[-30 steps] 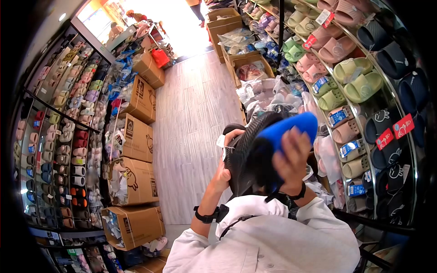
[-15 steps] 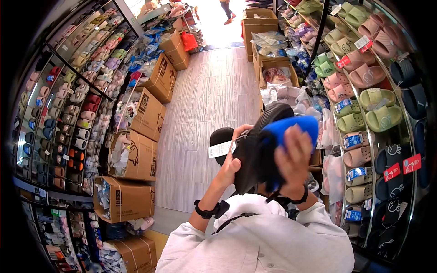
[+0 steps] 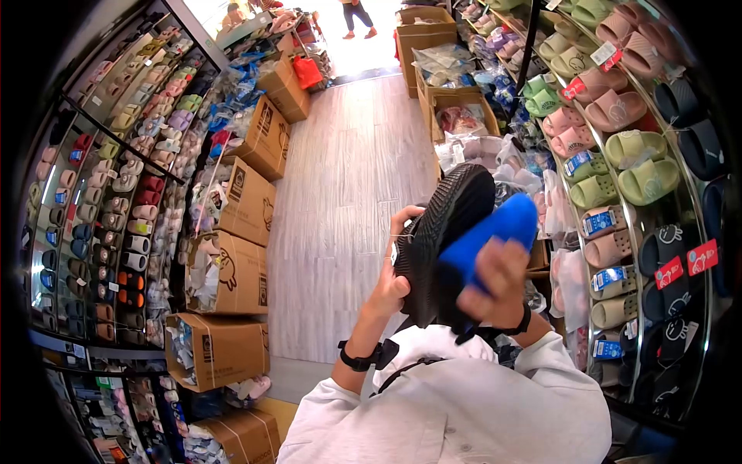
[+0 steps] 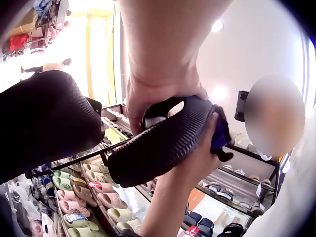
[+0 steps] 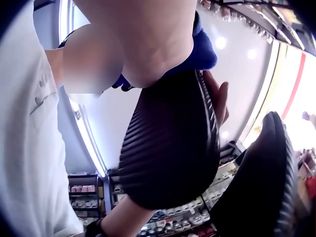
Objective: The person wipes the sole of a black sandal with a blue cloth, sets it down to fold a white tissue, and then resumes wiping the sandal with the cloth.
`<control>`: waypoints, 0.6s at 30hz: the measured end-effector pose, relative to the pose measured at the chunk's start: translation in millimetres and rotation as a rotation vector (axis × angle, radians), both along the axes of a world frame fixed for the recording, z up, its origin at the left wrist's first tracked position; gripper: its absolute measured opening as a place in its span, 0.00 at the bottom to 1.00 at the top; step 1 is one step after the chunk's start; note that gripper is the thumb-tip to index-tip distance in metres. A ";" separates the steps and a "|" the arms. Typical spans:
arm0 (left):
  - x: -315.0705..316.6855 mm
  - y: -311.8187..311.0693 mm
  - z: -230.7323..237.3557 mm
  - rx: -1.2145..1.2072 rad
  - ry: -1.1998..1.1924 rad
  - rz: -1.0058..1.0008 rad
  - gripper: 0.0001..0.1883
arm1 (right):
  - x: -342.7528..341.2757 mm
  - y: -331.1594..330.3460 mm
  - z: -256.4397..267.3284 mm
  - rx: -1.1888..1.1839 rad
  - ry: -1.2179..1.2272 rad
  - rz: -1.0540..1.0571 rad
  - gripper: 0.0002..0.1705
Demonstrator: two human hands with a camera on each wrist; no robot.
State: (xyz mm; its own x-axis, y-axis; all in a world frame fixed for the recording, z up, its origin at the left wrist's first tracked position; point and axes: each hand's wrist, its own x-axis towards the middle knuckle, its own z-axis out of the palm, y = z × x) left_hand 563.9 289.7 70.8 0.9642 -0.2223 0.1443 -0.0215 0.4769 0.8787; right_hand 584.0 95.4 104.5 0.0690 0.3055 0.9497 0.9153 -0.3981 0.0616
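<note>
My left hand [image 3: 389, 282] grips a black slipper [image 3: 462, 203] with a ribbed sole edge, thumb on the near side and fingers round the far side. In the left wrist view a second black slipper [image 4: 47, 123] hangs beside the held one [image 4: 160, 148]. My right hand [image 3: 498, 284] holds a soft blue cloth [image 3: 510, 220] with dark parts, close against the slipper; it is blurred. In the right wrist view the blue cloth [image 5: 202, 52] bunches at the upper end of the slipper, under the hand.
Shelves of slippers line both sides, with green slippers [image 3: 645, 166] close on the right. Cardboard boxes [image 3: 239, 197] edge the wooden floor [image 3: 340, 193] on the left; an open box [image 3: 468, 112] and bagged goods stand on the right. A person [image 3: 358, 17] stands at the bright doorway.
The slippers have turned, so more of the ribbed side shows and the white tag has gone out of sight. My right hand and the blue cloth have shifted slightly against them.
</note>
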 end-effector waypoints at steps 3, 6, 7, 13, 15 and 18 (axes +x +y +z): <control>-17.1 5.1 -7.5 -0.124 0.337 -0.068 0.68 | -11.9 3.2 7.0 -0.228 -0.182 0.052 0.23; -17.6 1.3 27.2 -0.127 0.166 -0.076 0.68 | -7.2 -11.8 15.5 -0.146 -0.053 0.050 0.23; 2.8 -0.8 11.1 -0.102 -0.112 -0.068 0.68 | -3.1 -16.2 3.3 0.000 0.006 0.024 0.23; 4.5 12.2 5.2 0.202 -0.248 -0.008 0.68 | -12.1 -3.4 -26.8 0.113 -0.049 -0.032 0.39; -3.3 5.7 18.3 0.153 -0.195 0.019 0.68 | -16.2 11.7 -12.2 -0.021 -0.244 0.058 0.30; -6.0 1.9 15.2 0.087 -0.176 0.132 0.67 | -19.2 10.9 13.5 -0.230 -0.264 0.074 0.24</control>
State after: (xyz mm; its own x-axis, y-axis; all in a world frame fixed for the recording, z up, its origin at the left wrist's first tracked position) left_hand 557.9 291.7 86.0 0.9474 -0.1148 0.2987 -0.2353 0.3824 0.8935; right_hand 564.8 106.3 118.0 -0.2001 0.5081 0.8377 0.8818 -0.2794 0.3801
